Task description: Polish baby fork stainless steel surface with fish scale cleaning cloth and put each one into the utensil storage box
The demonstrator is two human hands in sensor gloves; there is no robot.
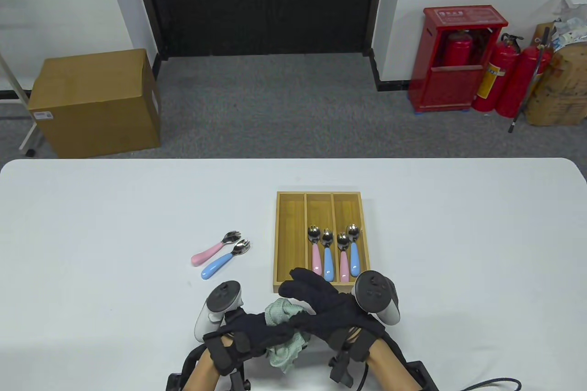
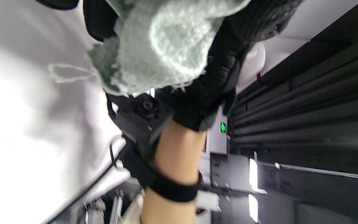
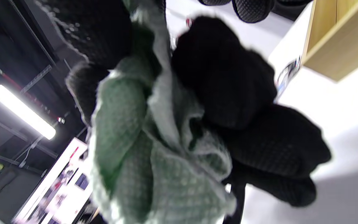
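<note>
My left hand (image 1: 257, 329) grips a bunched pale green cloth (image 1: 282, 312) at the table's near edge. In the left wrist view the cloth (image 2: 166, 46) fills the top. My right hand (image 1: 316, 299) lies across the left hand and the cloth, its fingers (image 1: 298, 282) stretched loosely toward the near left corner of the wooden storage box (image 1: 290, 244); I see nothing held in them. Several baby forks lie in the box's middle and right slots. A pink-handled fork (image 1: 212, 252) and a blue-handled fork (image 1: 224, 261) lie on the table left of the box.
The white table (image 1: 114, 226) runs wide on both sides. Beyond its far edge stand a cardboard box (image 1: 96, 102) on the floor and red fire extinguishers (image 1: 500, 74).
</note>
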